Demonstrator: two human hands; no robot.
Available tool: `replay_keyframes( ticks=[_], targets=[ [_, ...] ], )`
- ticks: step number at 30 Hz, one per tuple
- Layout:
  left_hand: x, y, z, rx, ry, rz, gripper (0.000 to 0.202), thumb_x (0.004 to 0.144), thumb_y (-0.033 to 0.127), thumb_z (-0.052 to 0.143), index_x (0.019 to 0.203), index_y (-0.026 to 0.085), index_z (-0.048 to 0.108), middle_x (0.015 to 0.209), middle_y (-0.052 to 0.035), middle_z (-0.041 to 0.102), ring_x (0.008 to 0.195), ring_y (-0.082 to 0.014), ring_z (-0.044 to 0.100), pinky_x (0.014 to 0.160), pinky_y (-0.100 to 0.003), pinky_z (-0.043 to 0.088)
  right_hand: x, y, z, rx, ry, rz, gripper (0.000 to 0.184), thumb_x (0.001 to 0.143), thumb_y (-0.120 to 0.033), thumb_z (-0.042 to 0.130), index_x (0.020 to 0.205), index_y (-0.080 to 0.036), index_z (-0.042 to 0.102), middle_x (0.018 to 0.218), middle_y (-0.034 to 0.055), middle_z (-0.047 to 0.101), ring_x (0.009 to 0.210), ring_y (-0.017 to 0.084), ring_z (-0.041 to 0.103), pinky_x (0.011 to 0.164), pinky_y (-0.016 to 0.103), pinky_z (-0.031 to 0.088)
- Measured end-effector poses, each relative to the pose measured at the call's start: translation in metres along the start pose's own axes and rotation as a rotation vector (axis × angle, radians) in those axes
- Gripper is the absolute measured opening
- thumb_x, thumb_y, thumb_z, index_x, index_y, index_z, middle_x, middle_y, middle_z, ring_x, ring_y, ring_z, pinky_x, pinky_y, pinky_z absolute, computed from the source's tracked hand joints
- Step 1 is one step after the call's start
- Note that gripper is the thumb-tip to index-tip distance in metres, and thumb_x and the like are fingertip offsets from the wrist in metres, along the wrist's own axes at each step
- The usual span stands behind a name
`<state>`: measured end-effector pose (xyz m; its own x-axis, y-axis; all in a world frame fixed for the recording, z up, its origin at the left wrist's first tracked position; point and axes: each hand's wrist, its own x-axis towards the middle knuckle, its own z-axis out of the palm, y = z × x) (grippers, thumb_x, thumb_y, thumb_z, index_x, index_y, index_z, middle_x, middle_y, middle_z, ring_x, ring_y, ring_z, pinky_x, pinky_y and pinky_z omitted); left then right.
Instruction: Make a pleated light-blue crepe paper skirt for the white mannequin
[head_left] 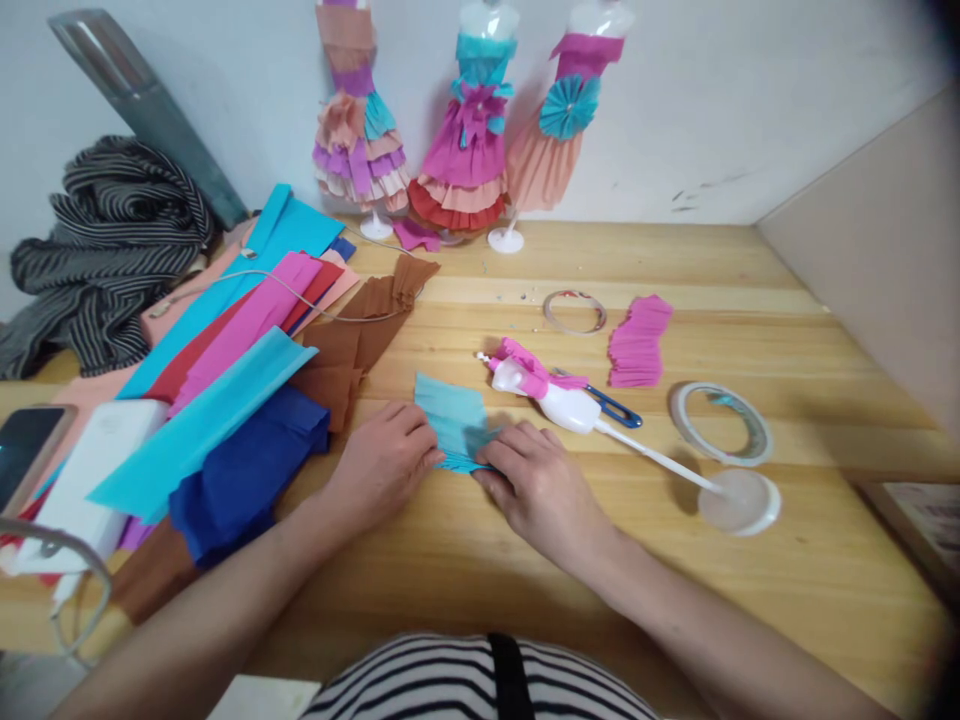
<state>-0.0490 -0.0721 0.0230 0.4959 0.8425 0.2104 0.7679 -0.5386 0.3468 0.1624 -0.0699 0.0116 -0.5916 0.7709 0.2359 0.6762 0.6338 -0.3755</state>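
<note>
A small piece of light blue crepe paper (451, 408) lies on the wooden table, its near edge gathered into narrow pleats. My left hand (394, 447) pinches the pleated edge at its left end. At the right end, my right hand (536, 475) grips the same edge between thumb and fingers. Just beyond my right hand, a small white mannequin (570, 408) with pink paper at its chest lies on its side, its stand pointing right. Scissors with dark blue handles (616, 408) lie partly behind it.
Coloured crepe sheets (217, 410), a white power bank (94, 480) and a phone (30, 450) crowd the left. Several dressed mannequins, one with a blue rosette (570, 107), stand by the wall. Tape rolls (679, 410) and pleated pink paper (639, 342) lie right.
</note>
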Motion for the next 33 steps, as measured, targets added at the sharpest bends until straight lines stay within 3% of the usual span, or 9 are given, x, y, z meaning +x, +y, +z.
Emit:
replay_keyframes(
  ticks=[8, 19, 24, 29, 33],
  targets=[
    [-0.001, -0.004, 0.007, -0.035, 0.081, -0.036, 0.022, 0.091, 0.013, 0.046, 0.087, 0.015, 0.067, 0.086, -0.0066, 0.062, 0.083, -0.0185, 0.054, 0.073, -0.030, 0.047, 0.001, 0.000, 0.000, 0.017, 0.006, -0.007, 0.002, 0.081, -0.015, 0.066, 0.079, -0.017, 0.066, 0.073, 0.0045, 0.062, 0.072, 0.022, 0.052, 0.065, 0.032, 0.034],
    [0.000, -0.004, 0.001, 0.012, -0.071, -0.052, 0.024, 0.092, 0.013, 0.043, 0.074, 0.014, 0.060, 0.083, -0.0066, 0.060, 0.082, -0.0196, 0.053, 0.075, -0.032, 0.046, 0.000, 0.000, 0.000, 0.019, 0.000, 0.000, 0.005, 0.081, -0.016, 0.065, 0.085, -0.017, 0.068, 0.075, 0.0052, 0.063, 0.074, 0.022, 0.052, 0.065, 0.033, 0.035],
    [0.001, -0.001, -0.002, -0.055, -0.034, -0.048, 0.025, 0.095, 0.021, 0.040, 0.090, 0.014, 0.063, 0.088, -0.0077, 0.062, 0.086, -0.0207, 0.056, 0.078, -0.034, 0.047, 0.000, 0.000, 0.000, 0.025, -0.006, -0.004, 0.004, 0.082, -0.016, 0.064, 0.084, -0.016, 0.067, 0.075, 0.0051, 0.062, 0.074, 0.022, 0.051, 0.065, 0.033, 0.035],
    [0.004, 0.006, -0.004, -0.025, -0.056, -0.004, 0.029, 0.085, 0.042, 0.058, 0.094, 0.015, 0.065, 0.100, -0.0100, 0.061, 0.093, -0.0250, 0.054, 0.082, -0.039, 0.047, 0.000, 0.000, -0.001, 0.020, -0.001, -0.012, 0.006, 0.085, -0.017, 0.061, 0.083, -0.016, 0.067, 0.074, 0.0051, 0.061, 0.074, 0.022, 0.050, 0.064, 0.033, 0.033],
    [0.006, 0.009, 0.001, 0.060, -0.111, 0.090, 0.013, 0.082, 0.031, 0.063, 0.085, 0.017, 0.064, 0.095, -0.0063, 0.063, 0.093, -0.0245, 0.052, 0.083, -0.040, 0.045, 0.000, 0.000, -0.001, -0.004, 0.002, -0.020, 0.006, 0.084, -0.017, 0.062, 0.079, -0.016, 0.066, 0.074, 0.0051, 0.061, 0.074, 0.022, 0.049, 0.065, 0.033, 0.034]
  ],
)
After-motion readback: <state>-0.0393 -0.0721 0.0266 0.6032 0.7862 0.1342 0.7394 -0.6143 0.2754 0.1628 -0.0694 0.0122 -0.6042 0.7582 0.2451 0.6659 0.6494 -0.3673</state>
